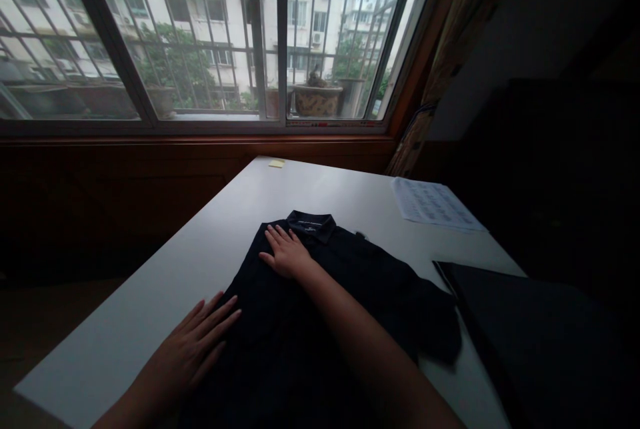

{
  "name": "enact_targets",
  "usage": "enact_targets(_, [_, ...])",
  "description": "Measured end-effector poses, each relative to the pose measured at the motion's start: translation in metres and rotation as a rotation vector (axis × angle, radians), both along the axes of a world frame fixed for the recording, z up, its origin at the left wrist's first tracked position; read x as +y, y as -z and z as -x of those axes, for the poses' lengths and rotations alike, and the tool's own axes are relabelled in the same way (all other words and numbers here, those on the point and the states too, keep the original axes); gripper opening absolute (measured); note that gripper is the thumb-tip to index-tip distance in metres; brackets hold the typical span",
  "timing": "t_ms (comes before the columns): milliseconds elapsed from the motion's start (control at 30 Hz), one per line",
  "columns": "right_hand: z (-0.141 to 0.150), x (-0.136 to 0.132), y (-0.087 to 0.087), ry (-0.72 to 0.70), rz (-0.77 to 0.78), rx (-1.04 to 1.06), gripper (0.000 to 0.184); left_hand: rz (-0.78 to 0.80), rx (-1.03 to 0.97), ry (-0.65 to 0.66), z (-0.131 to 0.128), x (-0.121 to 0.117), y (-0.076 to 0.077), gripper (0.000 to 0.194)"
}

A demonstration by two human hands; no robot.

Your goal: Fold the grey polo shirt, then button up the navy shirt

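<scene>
A dark collared shirt (370, 269) lies spread on the white table (210, 242), its collar (313, 222) pointing toward the window. My right hand (285, 252) rests flat on the shirt just below the collar, fingers spread toward the left shoulder. Lower down, my left hand (197, 339) lies along the shirt's left edge with fingers stretched out, the fingertips on the dark cloth. Neither hand grips anything. On the right side a short sleeve extends outward. My right forearm covers part of the shirt's middle, and its lower part is too dark to make out.
Printed sheets of paper (437, 202) lie at the table's right edge. A large, flat dark object (530, 322) covers the near right corner. A small yellow paper note (277, 163) sits at the far corner. Beyond the table is a barred window (210, 42) with a curtain beside it.
</scene>
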State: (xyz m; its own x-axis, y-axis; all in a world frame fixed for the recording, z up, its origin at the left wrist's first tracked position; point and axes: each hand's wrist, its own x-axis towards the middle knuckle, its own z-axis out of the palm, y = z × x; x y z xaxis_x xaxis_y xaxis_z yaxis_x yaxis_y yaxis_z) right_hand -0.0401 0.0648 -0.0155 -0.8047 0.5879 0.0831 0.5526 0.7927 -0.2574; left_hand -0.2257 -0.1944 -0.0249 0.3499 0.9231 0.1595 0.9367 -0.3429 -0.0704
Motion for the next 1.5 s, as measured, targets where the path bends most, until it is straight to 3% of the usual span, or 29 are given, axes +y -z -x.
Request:
enact_targets(200, [0.003,0.005,-0.001,0.022,-0.019,0.035,0.066,-0.006,-0.048,-0.007,-0.006,0.001,-0.011,0.056])
enact_targets(367, [-0.005,-0.004,-0.012,0.020,-0.054,0.132,0.053,-0.013,-0.098,-0.058,-0.013,0.010,-0.019,0.037])
enact_targets(500, [-0.033,-0.009,-0.027,0.049,-0.088,0.241,0.045,-0.038,-0.161,-0.066,-0.022,0.025,-0.033,0.027])
enact_targets(667, [-0.085,-0.016,-0.036,0.151,-0.104,0.309,0.043,-0.071,-0.243,-0.042,-0.041,0.058,-0.044,0.033])
enact_targets(767, [-0.117,-0.031,-0.031,0.212,-0.083,0.272,0.046,-0.043,-0.268,-0.070,-0.060,0.087,-0.035,0.037])
enact_targets(933, [-0.161,-0.078,-0.014,0.259,-0.018,0.047,0.060,-0.048,-0.176,-0.185,-0.081,0.132,-0.006,0.048])
enact_targets(1133, [-0.206,-0.127,0.001,0.277,-0.005,-0.038,0.060,-0.066,-0.154,-0.221,-0.077,0.149,0.007,0.056])
enact_targets(1300, [-0.230,-0.133,0.004,0.356,-0.018,-0.048,0.061,-0.060,-0.135,-0.228,-0.072,0.157,0.006,0.056])
enact_targets(1500, [-0.229,-0.117,0.001,0.438,-0.034,-0.071,0.065,-0.052,-0.112,-0.204,-0.071,0.183,0.001,0.054])
